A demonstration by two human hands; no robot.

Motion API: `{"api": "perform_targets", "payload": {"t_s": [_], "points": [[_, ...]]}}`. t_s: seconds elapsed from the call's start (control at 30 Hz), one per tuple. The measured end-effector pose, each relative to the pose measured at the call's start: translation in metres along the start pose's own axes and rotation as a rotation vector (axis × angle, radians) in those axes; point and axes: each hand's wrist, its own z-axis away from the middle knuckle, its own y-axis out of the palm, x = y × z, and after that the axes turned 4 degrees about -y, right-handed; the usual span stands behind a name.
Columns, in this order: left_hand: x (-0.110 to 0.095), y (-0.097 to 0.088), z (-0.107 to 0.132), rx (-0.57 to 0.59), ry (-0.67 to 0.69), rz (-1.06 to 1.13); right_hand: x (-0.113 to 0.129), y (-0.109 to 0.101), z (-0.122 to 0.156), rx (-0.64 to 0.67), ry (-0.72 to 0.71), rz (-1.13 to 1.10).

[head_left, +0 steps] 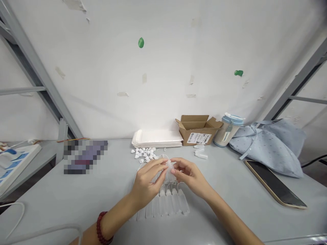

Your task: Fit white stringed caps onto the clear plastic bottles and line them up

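A small translucent plastic bottle (170,165) is pinched between both hands above the table. My left hand (149,180) has its fingertips closed at the bottle's upper end, and my right hand (190,174) grips its side with thumb and fingers. Below them lies a row of similar translucent bottles (167,204), with thin white loops at their necks. More bottles behind are partly hidden by the hands. A pile of small white caps (145,153) sits just beyond my left hand. Two or three loose bottles (201,155) lie beyond my right hand.
At the wall stand a stack of white padded envelopes (159,137), an open cardboard box (200,132) and a lidded cup (227,131). On the right are a blue cloth bag (268,146) and a phone (274,183). A power strip (19,166) is far left.
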Motion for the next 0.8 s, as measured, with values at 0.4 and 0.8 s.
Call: {"api": "perform_targets", "payload": {"t_s": [0.4, 0.8], "points": [[-0.004, 0.002, 0.003, 0.059, -0.002, -0.034, 0.007, -0.001, -0.002, -0.132, -0.028, 0.027], [-0.019, -0.002, -0.004, 0.11, -0.426, 0.139, 0.009, 0.009, 0.006, -0.153, -0.179, 0.253]]}}
